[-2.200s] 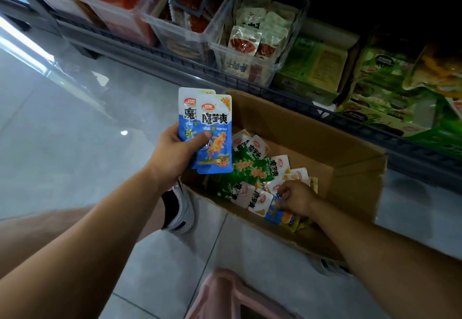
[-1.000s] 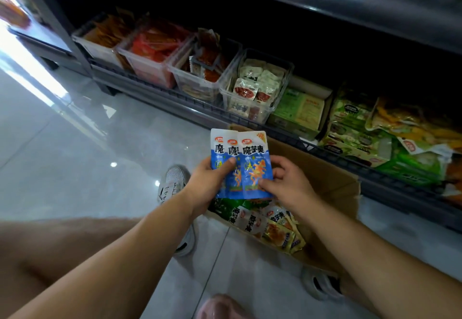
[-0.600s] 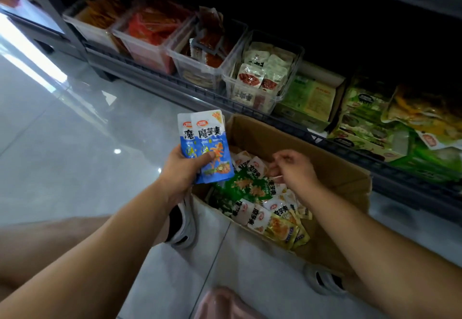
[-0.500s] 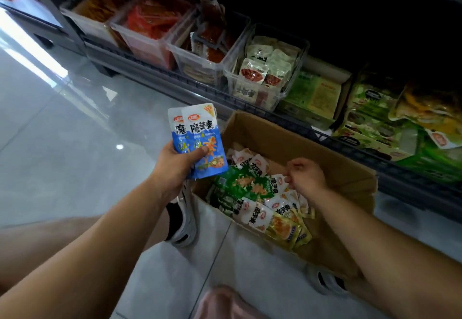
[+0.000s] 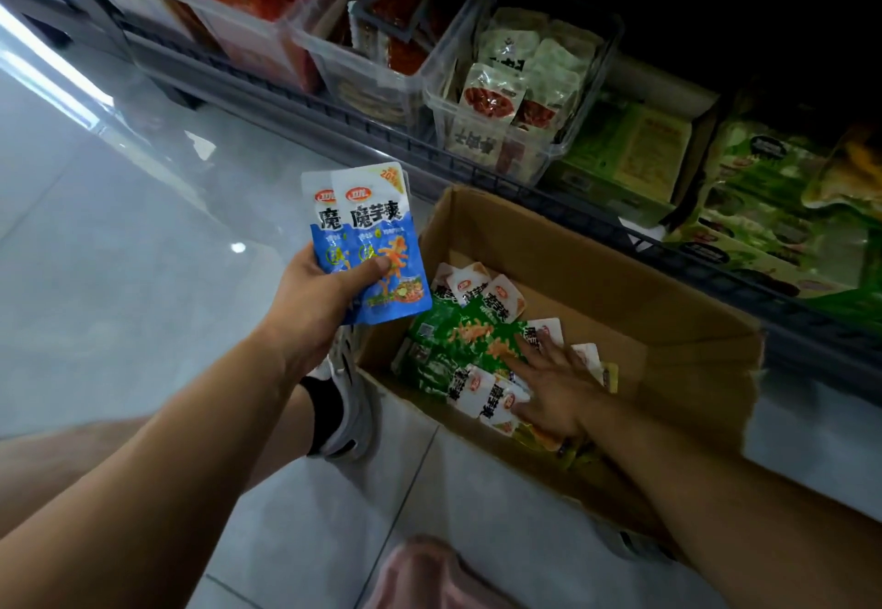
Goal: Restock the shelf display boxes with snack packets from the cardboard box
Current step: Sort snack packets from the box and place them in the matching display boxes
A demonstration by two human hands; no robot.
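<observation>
Above the left corner of the box (image 5: 596, 274), blue packets (image 5: 377, 246) are held upright with the print facing you. At least two show, fanned and overlapping. Your left hand (image 5: 320, 293) grips them low down: thumb clamped across the front one, fingers curled behind.

Inside the box lie loose packets (image 5: 458, 336), green ones in the middle and white-topped ones round them, piled toward the left half. The box's far wall and right part show bare cardboard. Your right hand (image 5: 553, 384) lies flat on the pile with fingers straight and spread, palm down, gripping nothing. The fingertips touch a green packet and a white-topped one.

The box sits on the floor (image 5: 119, 250), flaps open, just in front of the bottom shelf (image 5: 382, 131). On the shelf clear bins (image 5: 477, 141) stand side by side. The nearest one, behind the box, holds white packets with red pictures. Those to its left hold red and orange ones, blurred. Right of the bins are green cartons (image 5: 630, 155) and green bags; print too dim to read.

Your shoe (image 5: 351, 413) stands against the box's left side, just below the held packets.
</observation>
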